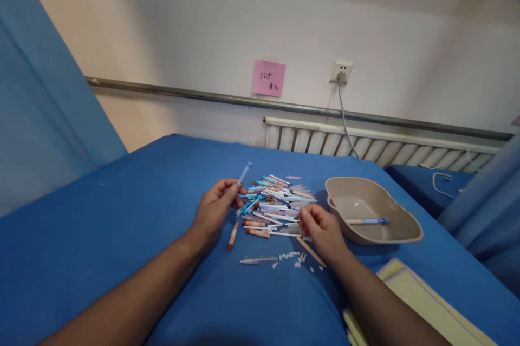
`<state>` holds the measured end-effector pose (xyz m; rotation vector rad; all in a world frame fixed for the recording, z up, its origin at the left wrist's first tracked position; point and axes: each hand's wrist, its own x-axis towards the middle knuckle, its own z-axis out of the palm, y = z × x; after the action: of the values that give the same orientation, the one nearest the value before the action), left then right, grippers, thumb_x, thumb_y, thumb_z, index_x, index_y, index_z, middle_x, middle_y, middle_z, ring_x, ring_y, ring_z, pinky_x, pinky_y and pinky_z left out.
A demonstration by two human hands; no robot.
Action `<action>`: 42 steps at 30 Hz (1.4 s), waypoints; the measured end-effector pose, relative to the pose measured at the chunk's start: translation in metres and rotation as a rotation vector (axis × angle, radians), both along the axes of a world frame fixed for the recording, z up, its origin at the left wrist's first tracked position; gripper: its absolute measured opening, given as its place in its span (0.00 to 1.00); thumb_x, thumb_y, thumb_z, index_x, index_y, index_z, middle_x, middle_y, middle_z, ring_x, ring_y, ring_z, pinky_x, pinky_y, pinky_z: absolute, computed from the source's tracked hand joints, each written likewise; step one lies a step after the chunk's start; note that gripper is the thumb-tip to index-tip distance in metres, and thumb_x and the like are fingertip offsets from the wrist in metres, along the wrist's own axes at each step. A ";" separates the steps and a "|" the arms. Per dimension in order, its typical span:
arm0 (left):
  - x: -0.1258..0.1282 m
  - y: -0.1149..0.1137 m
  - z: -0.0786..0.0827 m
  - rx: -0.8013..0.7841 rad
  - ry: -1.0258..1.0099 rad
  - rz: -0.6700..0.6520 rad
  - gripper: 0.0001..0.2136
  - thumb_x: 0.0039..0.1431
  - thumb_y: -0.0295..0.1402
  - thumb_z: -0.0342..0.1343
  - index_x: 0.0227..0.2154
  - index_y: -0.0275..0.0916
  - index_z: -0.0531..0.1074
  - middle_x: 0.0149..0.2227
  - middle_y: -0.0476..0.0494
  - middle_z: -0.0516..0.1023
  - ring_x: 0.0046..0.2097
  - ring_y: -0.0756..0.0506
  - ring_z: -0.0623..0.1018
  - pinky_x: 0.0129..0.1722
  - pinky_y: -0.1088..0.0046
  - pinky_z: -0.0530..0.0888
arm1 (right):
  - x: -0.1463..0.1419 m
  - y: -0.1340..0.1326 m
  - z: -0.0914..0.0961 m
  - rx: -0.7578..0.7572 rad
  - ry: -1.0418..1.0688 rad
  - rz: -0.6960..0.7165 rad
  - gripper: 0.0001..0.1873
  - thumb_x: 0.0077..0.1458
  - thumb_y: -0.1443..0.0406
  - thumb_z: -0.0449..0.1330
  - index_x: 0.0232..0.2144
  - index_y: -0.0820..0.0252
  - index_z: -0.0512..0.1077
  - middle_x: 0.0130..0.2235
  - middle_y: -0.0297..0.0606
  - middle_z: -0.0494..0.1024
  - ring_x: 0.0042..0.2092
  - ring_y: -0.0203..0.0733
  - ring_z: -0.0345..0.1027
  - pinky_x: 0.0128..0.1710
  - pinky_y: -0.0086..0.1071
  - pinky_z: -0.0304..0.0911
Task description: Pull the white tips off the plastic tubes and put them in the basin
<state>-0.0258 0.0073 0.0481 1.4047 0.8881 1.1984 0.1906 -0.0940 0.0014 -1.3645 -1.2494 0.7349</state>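
Note:
My left hand (221, 200) is closed round a pale blue pen part (244, 173), which points up and away above the left side of the pile. My right hand (320, 227) rests at the pile's right edge with thumb and fingers pinched together; whatever is between them is hidden. Under and between the hands lies a loose heap of pen parts (276, 208) in white, teal, peach and brown. An orange-brown barrel (233, 236) lies apart on the left. Clear tubes (259, 260) and several small white tips (298, 260) lie in front. One tan barrel (311, 252) slants beside my right hand.
A beige basin (377, 232) stands at the right with a blue-and-tan pen (365, 221) in it. Yellow folded sheets (430, 302) lie front right on the blue-covered table (122, 237). Behind are a radiator (320, 140), a metal rail (195, 93) and a plugged-in cord (344, 118).

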 end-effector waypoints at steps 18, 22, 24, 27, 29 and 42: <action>-0.001 0.009 -0.012 -0.079 0.075 0.023 0.15 0.49 0.44 0.57 0.28 0.36 0.67 0.21 0.55 0.67 0.17 0.56 0.61 0.17 0.81 0.57 | 0.010 -0.021 0.011 -0.124 -0.649 0.413 0.10 0.45 0.72 0.56 0.32 0.57 0.71 0.25 0.30 0.73 0.25 0.33 0.63 0.24 0.23 0.53; -0.002 0.010 -0.015 -0.055 0.085 0.016 0.15 0.51 0.45 0.56 0.29 0.36 0.67 0.21 0.55 0.67 0.18 0.56 0.61 0.17 0.81 0.57 | 0.007 -0.023 0.017 -0.092 -0.780 0.415 0.13 0.42 0.75 0.55 0.31 0.57 0.71 0.28 0.33 0.75 0.28 0.35 0.64 0.27 0.25 0.53; -0.003 0.011 -0.015 -0.035 0.088 0.017 0.15 0.51 0.44 0.56 0.29 0.36 0.67 0.22 0.54 0.67 0.18 0.56 0.61 0.17 0.81 0.57 | 0.005 -0.022 0.018 -0.090 -0.829 0.418 0.13 0.42 0.75 0.54 0.31 0.58 0.71 0.30 0.35 0.75 0.30 0.36 0.65 0.29 0.25 0.53; -0.002 0.011 -0.015 -0.026 0.092 0.017 0.15 0.50 0.45 0.56 0.27 0.36 0.67 0.20 0.55 0.66 0.18 0.56 0.61 0.18 0.81 0.59 | 0.004 -0.022 0.020 -0.107 -0.882 0.432 0.11 0.44 0.74 0.54 0.31 0.58 0.71 0.32 0.36 0.75 0.33 0.37 0.65 0.31 0.26 0.53; -0.001 0.011 -0.014 -0.031 0.095 0.021 0.15 0.49 0.45 0.57 0.26 0.36 0.67 0.20 0.55 0.66 0.18 0.56 0.61 0.18 0.81 0.59 | 0.004 -0.022 0.020 -0.118 -0.907 0.436 0.10 0.46 0.73 0.54 0.32 0.59 0.70 0.33 0.36 0.75 0.34 0.37 0.65 0.32 0.26 0.52; -0.017 0.042 -0.030 0.143 0.864 0.026 0.12 0.47 0.41 0.53 0.26 0.36 0.72 0.22 0.51 0.72 0.26 0.48 0.70 0.24 0.77 0.60 | 0.002 -0.017 0.017 -0.128 -0.837 0.359 0.07 0.53 0.66 0.54 0.35 0.59 0.70 0.32 0.36 0.75 0.32 0.36 0.64 0.31 0.26 0.52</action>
<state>-0.0429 0.0492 0.0183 2.0787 1.4172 0.6472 0.1926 -0.1107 0.0183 -1.6418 -2.1753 0.4850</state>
